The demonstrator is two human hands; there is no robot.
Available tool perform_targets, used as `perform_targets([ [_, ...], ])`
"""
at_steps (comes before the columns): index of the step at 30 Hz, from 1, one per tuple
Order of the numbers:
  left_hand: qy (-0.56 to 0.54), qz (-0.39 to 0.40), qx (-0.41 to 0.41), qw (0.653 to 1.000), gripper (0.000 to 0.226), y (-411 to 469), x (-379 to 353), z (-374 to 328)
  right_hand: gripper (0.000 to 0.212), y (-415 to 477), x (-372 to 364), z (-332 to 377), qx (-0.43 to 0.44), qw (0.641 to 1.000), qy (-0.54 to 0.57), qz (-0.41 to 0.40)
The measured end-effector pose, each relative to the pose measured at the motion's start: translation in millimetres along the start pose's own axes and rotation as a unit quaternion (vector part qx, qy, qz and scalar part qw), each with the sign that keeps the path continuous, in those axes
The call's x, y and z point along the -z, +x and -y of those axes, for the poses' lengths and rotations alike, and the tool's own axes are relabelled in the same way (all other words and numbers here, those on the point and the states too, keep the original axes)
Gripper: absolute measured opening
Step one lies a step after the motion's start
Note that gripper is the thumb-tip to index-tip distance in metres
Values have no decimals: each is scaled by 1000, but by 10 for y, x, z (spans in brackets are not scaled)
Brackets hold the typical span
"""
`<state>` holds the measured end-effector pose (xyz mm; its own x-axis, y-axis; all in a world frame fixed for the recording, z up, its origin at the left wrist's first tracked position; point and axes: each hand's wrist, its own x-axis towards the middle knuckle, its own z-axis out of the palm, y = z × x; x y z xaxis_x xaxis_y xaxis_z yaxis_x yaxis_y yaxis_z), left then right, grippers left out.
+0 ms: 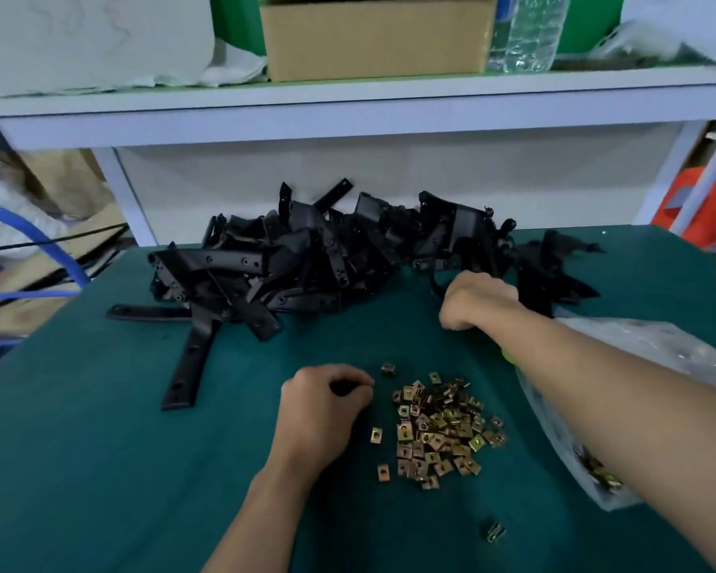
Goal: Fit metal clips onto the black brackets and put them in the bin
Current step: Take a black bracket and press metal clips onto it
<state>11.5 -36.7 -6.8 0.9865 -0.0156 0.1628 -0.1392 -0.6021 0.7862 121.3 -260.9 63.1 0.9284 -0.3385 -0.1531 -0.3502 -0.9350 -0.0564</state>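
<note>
Both bare forearms extend forward: the left hand (327, 403) nearer, fingers curled under; the right hand (478, 299) farther ahead, knuckles up, fingers curled.

Bench (100, 469) with green cover, two hands at work.
Black brackets (306, 258) heaped far centre; metal clips (439, 428) loose near centre. Left hand (327, 403), fingers curled, just left of the clips. Right hand (476, 299), curled, at the heap's near edge. Grasp unclear for both.
</note>
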Motion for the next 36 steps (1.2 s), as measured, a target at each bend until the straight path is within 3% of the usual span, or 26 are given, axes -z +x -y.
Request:
perform_targets([
  [3, -52, -49, 23, 997, 20, -38, 14, -26, 8, -216, 27, -7, 30, 999, 1, -39],
  [6, -68, -94, 44, 992, 18, -55, 42, -27, 16, -571, 45, -19, 91, 985, 73, -126],
  [9, -66, -97, 60, 991, 20, -96, 69, -57, 22, -973, -12, -50, 172, 961, 152, -152],
  [13, -54, -118, 63, 990, 16, -211, 127, -100, 25, -1392, -262, -134, 176, 916, 351, -85],
  [15, -85, -122, 54, 987, 13, -310, 140, -97, 22, -1565, -365, -183, 162, 862, 480, -22],
  [16, -95, -117, 43, 988, 18, -372, 149, -94, 31, -1625, -393, -215, 163, 839, 519, 9],
  [18, -108, -83, 17, 990, 42, -473, 171, -82, 47, -1679, -439, -292, 186, 815, 545, 55],
  [20, -134, -44, 8, 990, 57, -535, 200, -72, 37, -1687, -452, -351, 220, 798, 556, 77],
  [22, -169, -10, 7, 986, 53, -563, 236, -86, 32, -1681, -453, -394, 226, 773, 583, 105],
  [24, -247, 18, 11, 969, 35, -570, 261, -131, 45, -1689, -470, -423, 201, 757, 605, 143],
  [26, -325, 43, 19, 945, 16, -575, 286, -183, 56, -1686, -487, -456, 178, 766, 594, 167],
  [29, -364, 92, 21, 927, 11, -588, 298, -207, 62, -1674, -492, -493, 165, 820, 529, 144],
  [32, -362, 131, 24, 923, 17, -590, 288, -243, 54, -1687, -519, -502, 160, 930, 331, -22],
  [34, -353, 139, 26, 925, 24, -593, 280, -256, 47, -1742, -549, -478, 157, 956, 202, -146],
  [36, -353, 158, 26, 922, 21, -604, 270, -266, 50, -1792, -573, -424, 176, 955, 154, -182],
])
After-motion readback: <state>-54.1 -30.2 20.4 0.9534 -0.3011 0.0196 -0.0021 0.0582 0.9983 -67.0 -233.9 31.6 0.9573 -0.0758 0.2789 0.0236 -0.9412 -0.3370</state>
